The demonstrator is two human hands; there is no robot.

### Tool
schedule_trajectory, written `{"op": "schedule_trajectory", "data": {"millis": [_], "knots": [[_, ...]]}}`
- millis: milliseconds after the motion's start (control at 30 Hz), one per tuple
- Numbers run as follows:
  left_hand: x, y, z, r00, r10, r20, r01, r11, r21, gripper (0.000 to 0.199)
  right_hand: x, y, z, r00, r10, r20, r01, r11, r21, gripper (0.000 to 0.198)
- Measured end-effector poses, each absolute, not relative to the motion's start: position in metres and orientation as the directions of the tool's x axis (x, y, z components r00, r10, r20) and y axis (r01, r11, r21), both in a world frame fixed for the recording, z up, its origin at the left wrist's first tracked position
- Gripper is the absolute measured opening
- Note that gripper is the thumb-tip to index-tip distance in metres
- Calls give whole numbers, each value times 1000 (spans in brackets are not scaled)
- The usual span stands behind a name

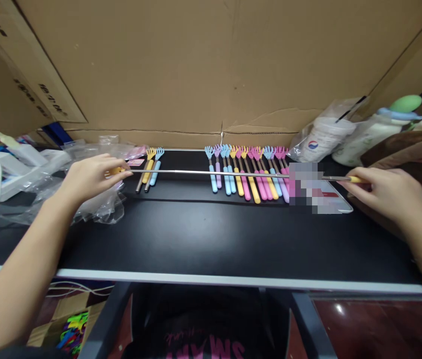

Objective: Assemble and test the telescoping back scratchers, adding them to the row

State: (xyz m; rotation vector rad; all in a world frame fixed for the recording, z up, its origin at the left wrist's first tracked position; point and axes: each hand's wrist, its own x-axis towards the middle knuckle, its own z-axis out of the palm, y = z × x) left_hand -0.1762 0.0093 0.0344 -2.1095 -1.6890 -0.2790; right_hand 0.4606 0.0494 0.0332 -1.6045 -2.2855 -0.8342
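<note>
I hold one telescopic back scratcher (214, 173) fully stretched out, level above the black table (196, 234). My left hand (91, 177) grips its yellow claw end. My right hand (382, 192) grips its yellow handle end at the far right. Behind the extended rod lies a long row of collapsed scratchers (248, 172) with blue, pink, yellow and purple handles, claws pointing away from me. A smaller group of three scratchers (150, 167) lies further left, near my left hand.
Crumpled clear plastic bags (83, 199) lie at the left. A phone or tablet (323, 194) rests at the right of the row. Cups in a plastic bag (326, 137) and a bottle stand back right. Cardboard (196, 65) walls the rear. White cables hang far left.
</note>
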Motion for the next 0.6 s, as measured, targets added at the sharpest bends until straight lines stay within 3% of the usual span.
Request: {"op": "schedule_trajectory", "data": {"millis": [400,600], "knots": [[-176,9,36,205,923,327,978,-181,-103,50,451,44,37,-214,876,432,967,127,220,34],[-179,12,36,123,981,148,990,-132,55,52,445,41,40,-127,914,386,981,57,186,34]]}}
